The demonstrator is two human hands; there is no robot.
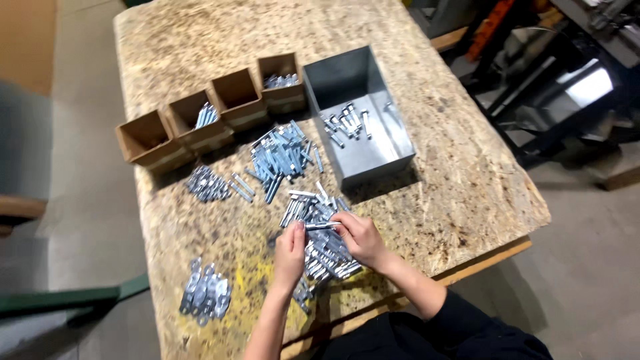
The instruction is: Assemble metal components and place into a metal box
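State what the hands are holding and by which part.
Both hands hold one short metal rod level above the pile of metal pieces: left hand pinches its left end, right hand its right end.

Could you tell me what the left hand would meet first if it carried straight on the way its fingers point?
The left hand points up the table. Past the metal piece it pinches, it would probably meet the near pile of metal parts first, then the bigger pile; depth is uncertain.

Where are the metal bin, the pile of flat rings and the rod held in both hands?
Metal bin (400,143): head view, right wall.
Rings (205,297): head view, pile's middle.
Rod (321,227): head view, mid-shaft between the hands.
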